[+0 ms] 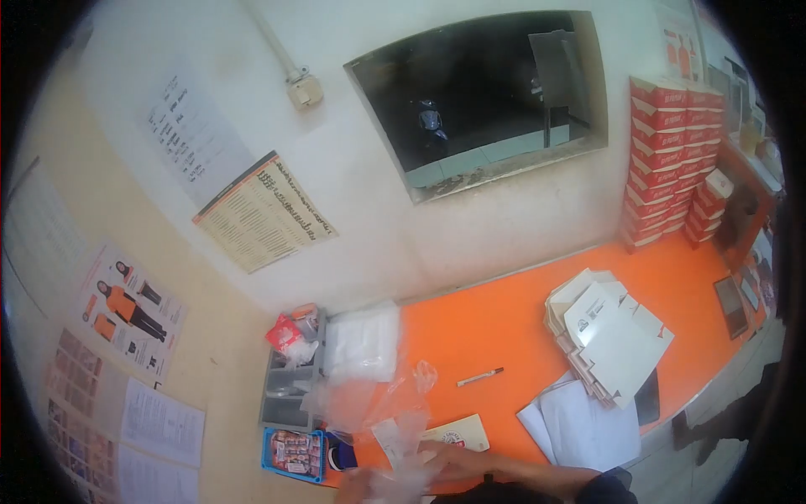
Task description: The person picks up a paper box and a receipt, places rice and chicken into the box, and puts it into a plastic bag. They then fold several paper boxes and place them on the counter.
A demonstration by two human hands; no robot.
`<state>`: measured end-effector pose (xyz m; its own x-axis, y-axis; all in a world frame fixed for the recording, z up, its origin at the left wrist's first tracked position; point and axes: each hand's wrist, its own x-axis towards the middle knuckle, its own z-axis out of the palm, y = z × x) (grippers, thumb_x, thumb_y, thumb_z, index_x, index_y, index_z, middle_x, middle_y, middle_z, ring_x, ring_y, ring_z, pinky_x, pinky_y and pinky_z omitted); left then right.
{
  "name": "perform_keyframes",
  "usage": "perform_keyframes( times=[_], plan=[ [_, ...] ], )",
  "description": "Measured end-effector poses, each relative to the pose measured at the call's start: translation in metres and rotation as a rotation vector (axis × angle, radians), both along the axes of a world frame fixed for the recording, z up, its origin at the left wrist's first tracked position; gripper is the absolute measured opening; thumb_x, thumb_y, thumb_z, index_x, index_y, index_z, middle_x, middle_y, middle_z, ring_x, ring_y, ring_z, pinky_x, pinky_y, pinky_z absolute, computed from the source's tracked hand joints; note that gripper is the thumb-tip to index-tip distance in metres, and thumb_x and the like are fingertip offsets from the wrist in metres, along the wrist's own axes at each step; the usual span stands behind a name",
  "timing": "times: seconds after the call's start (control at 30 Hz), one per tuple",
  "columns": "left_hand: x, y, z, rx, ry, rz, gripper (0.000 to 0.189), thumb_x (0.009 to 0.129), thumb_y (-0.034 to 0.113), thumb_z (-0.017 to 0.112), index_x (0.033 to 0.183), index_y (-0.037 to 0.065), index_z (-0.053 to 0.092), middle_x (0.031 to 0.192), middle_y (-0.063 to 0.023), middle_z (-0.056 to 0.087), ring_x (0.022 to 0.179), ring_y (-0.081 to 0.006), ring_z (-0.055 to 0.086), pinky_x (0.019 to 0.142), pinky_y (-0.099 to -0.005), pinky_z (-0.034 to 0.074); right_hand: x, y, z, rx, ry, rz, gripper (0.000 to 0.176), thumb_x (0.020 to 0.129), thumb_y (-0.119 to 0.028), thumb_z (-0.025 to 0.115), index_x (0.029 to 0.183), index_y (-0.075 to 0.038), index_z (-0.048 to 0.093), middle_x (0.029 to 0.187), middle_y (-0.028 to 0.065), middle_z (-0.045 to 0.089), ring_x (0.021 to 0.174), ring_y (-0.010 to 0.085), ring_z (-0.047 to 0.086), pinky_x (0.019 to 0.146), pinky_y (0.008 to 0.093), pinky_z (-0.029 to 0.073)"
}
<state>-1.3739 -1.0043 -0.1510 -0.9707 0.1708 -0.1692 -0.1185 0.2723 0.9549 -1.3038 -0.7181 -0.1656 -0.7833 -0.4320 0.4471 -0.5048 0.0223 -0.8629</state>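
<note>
A clear plastic bag (407, 420) lies over the near-left part of the orange counter (495, 315), its long axis running from the bottom edge of the view up toward the wall. Its loose upper end points away from the person, toward the stack of clear bags (363, 340). The right hand (453, 460) has its fingers partly curled at the bag's near part, beside a cream packet (470, 431); the left hand (357, 485), partly cut off, touches the bag's other side, its finger opening unclear. The right forearm reaches in low from the right, nearly level.
</note>
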Motion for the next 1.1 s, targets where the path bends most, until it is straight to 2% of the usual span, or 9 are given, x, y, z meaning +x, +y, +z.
perform_keyframes(
  times=[0.17,0.23,0.43,0.5,0.6,0.67,0.73,0.9,1.1],
  plan=[
    [0.023,-0.02,0.055,0.105,-0.161,0.01,0.042,0.094,0.036,0.061,0.113,-0.002,0.062,0.103,-0.0168,0.065,0.09,-0.0228,0.062,0.076,-0.0406,0.052,0.029,0.082,0.061,0.191,-0.437,-0.022,0.019,0.091,-0.023,0.067,0.1,-0.008,0.075,0.101,0.0084,0.067,0.1,0.0207,0.063,0.088,0.0307,0.048],
    [0.044,-0.008,0.073,0.138,-0.259,-0.074,0.043,0.094,0.036,0.061,0.116,-0.002,0.061,0.106,-0.0183,0.065,0.092,-0.0238,0.062,0.078,-0.0412,0.052,0.045,0.095,0.026,-0.055,-0.685,-0.07,0.03,0.094,-0.029,0.065,0.09,-0.001,0.075,0.102,0.0079,0.068,0.098,0.0208,0.063,0.083,0.0351,0.049],
    [0.046,0.042,0.111,0.961,-0.494,-0.287,0.074,0.095,0.05,0.055,0.148,0.004,0.033,0.145,-0.0206,0.042,0.124,-0.0339,0.051,0.098,-0.0495,0.048,0.059,0.042,0.011,-1.588,-1.365,-0.417,0.105,0.085,-0.084,0.031,0.131,0.008,0.051,0.111,0.0196,0.065,0.088,0.0305,0.064,0.091,0.0405,0.051],
    [0.036,0.042,0.092,1.068,-0.396,-0.219,0.073,0.097,0.05,0.052,0.151,0.007,0.029,0.151,-0.0172,0.036,0.13,-0.0331,0.046,0.102,-0.0503,0.044,0.076,0.039,-0.051,-1.73,-1.16,0.253,0.095,0.087,-0.079,0.037,0.138,0.0,0.046,0.124,0.0174,0.059,0.103,0.0279,0.059,0.091,0.036,0.05],
    [0.028,0.042,0.088,1.075,-0.298,-0.073,0.071,0.098,0.049,0.049,0.152,0.01,0.027,0.155,-0.0135,0.031,0.139,-0.0306,0.037,0.107,-0.0504,0.038,0.068,0.034,-0.04,-1.754,-0.782,0.376,0.09,0.084,-0.079,0.045,0.14,-0.008,0.047,0.129,0.0141,0.057,0.107,0.0266,0.058,0.092,0.0373,0.049],
    [0.031,0.042,0.09,0.962,-0.213,0.017,0.07,0.099,0.049,0.048,0.153,0.011,0.026,0.158,-0.0114,0.027,0.143,-0.0291,0.03,0.11,-0.0504,0.035,0.061,0.018,0.04,-1.701,-0.838,-0.265,0.093,0.079,-0.08,0.053,0.136,-0.006,0.051,0.123,0.0138,0.06,0.1,0.0323,0.06,0.09,0.0433,0.049],
    [0.037,0.047,0.086,1.009,-0.181,0.056,0.065,0.1,0.045,0.048,0.152,0.011,0.027,0.159,-0.0123,0.025,0.146,-0.0298,0.026,0.112,-0.0508,0.031,0.052,0.016,0.053,-1.642,-0.757,-0.283,0.079,0.083,-0.067,0.062,0.132,-0.006,0.054,0.115,0.0118,0.063,0.092,0.0284,0.062,0.086,0.0386,0.051],
    [0.035,0.031,0.063,0.965,-0.229,0.081,0.06,0.1,0.041,0.05,0.148,0.01,0.034,0.154,-0.0159,0.035,0.142,-0.032,0.033,0.113,-0.0499,0.032,0.06,0.049,-0.018,-0.988,-0.72,-0.562,0.04,0.09,-0.029,0.072,0.119,-0.005,0.058,0.104,0.0049,0.065,0.092,0.0178,0.063,0.083,0.0292,0.051],
    [0.015,-0.043,-0.011,0.059,-0.174,0.148,0.038,0.095,0.028,0.064,0.125,0.006,0.058,0.118,-0.0133,0.063,0.106,-0.0239,0.061,0.09,-0.0376,0.047,0.039,0.022,-0.007,-0.877,-0.724,-0.637,0.015,0.086,-0.008,0.073,0.097,-0.006,0.062,0.091,0.0021,0.066,0.082,0.0122,0.064,0.071,0.0255,0.052]
  ],
)
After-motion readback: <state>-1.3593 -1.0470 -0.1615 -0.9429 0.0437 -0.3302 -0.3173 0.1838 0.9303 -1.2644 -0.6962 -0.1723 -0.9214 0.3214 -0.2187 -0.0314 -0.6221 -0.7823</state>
